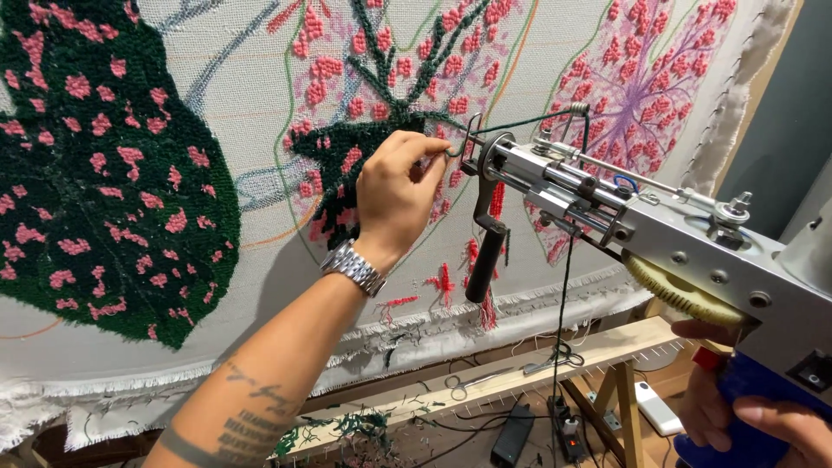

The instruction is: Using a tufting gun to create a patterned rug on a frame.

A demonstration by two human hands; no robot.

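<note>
My left hand (397, 192), with a metal watch (354, 267) on the wrist, pinches dark green yarn (520, 121) at the needle tip of a silver tufting gun (624, 217). My right hand (754, 412) grips the gun's blue handle at the lower right. The gun's nose points at a stretched white cloth (243, 104) tufted with dark green leaves and pink dots. A black front handle (487, 251) hangs below the gun's nose.
The cloth is fixed on a wooden frame (520, 377) with a fringed lower edge. Scissors (472, 381) lie on the frame's bottom rail. Below lie a power strip (565, 429), a white box (656, 407) and yarn scraps on the floor.
</note>
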